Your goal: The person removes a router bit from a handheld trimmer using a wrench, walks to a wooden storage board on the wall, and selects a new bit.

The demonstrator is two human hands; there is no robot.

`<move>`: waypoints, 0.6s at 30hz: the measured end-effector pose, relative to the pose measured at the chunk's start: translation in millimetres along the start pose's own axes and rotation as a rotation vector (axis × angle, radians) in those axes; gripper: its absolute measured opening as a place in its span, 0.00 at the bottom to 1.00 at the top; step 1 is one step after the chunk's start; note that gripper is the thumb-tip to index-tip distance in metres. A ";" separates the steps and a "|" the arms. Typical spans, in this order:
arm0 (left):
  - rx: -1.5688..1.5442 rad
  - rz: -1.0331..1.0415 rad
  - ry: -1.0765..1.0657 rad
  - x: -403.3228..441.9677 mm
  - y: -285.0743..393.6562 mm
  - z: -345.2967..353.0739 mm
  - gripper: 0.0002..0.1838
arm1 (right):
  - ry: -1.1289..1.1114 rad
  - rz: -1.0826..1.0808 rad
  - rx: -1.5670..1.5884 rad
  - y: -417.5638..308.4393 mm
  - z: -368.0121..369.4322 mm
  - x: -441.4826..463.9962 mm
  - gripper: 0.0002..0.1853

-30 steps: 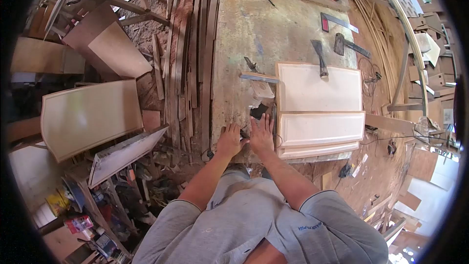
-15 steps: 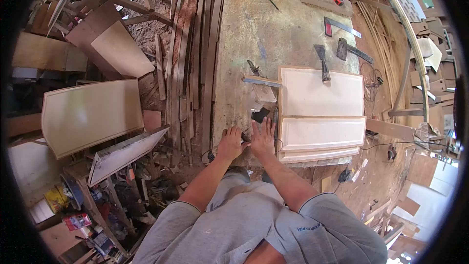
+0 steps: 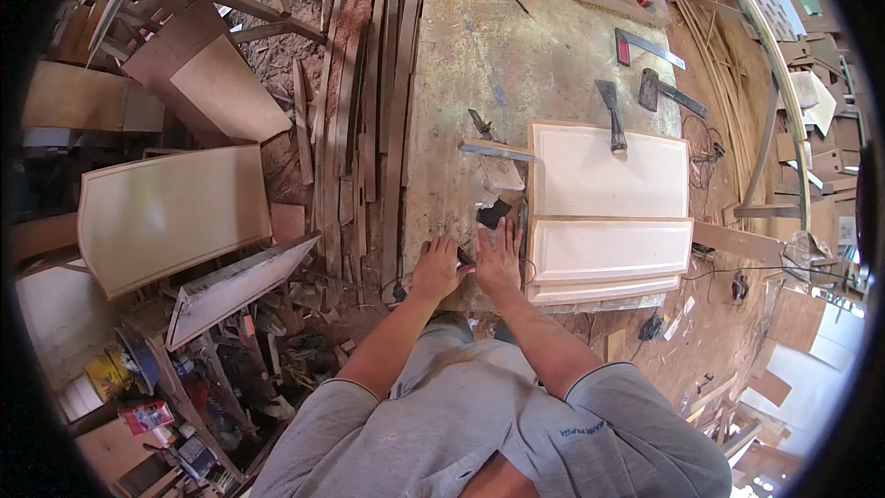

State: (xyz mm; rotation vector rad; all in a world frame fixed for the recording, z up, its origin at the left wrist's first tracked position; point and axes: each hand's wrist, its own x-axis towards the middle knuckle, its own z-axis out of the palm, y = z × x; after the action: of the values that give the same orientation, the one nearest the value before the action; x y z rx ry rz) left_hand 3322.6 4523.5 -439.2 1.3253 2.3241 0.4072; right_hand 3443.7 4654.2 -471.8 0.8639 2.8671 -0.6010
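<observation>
The left hand (image 3: 436, 268) and right hand (image 3: 498, 263) rest on the surface (image 3: 452, 65), a dark object (image 3: 464, 256) between them; whether they grip it, I cannot tell. Rightward, pale panels (image 3: 608, 249) seem already edged; what remains is unclear.

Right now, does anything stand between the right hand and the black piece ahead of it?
Nothing visible does. The right hand has its fingertips right at the near edge of the black piece; whether they touch, I can't tell. The white panels lie to the right, not in between.
</observation>
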 end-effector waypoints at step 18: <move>-0.023 -0.007 0.046 -8.9 1.8 4.4 0.37 | -0.017 -0.031 0.205 13.0 12.7 -1.0 0.49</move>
State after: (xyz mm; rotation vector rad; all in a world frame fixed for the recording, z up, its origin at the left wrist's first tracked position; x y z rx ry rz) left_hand 3330.1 4516.9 -440.2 1.3104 2.3535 0.4654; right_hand 3451.2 4658.6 -487.7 0.8361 2.8445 -0.9143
